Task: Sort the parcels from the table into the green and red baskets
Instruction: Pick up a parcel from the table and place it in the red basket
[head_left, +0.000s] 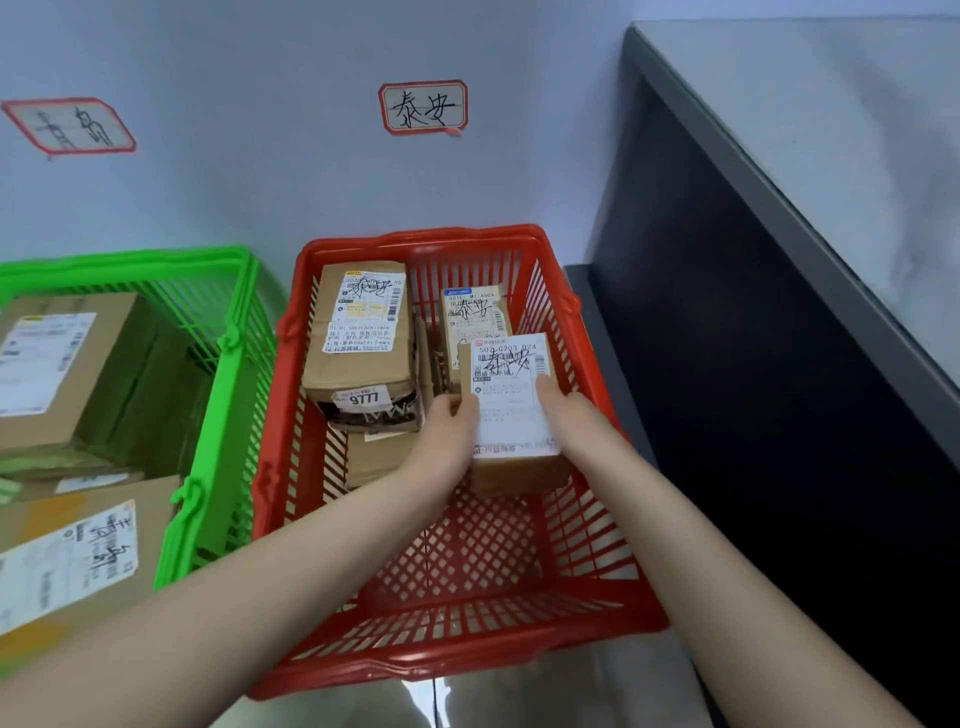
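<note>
A small parcel (511, 410) is gripped from both sides. The left hand (449, 431) is curled round its left edge and the right hand (566, 415) round its right edge, with the thumb laid on the white label. The parcel is held inside the red basket (457, 660), toward the right wall, above the open lattice bottom.

Just beyond it a second parcel (475, 312) is stood near the far wall. To the left a tall parcel (358, 332) of creased brown card is laid over a lower box (379, 457). Handwritten characters are seen on the labels. The basket is moulded of slotted plastic and is set on a shiny floor (519, 696).

Close beside it on the left, a green basket (228, 374) of the same make is filled with larger cardboard boxes (57, 374).

A red-bordered paper sign (423, 107) is stuck to the pale wall (260, 182) above the red basket, and another sign (67, 126) above the green one. On the right the surface (831, 130), pale grey on top with a dark side panel, is seen rising above the baskets.
</note>
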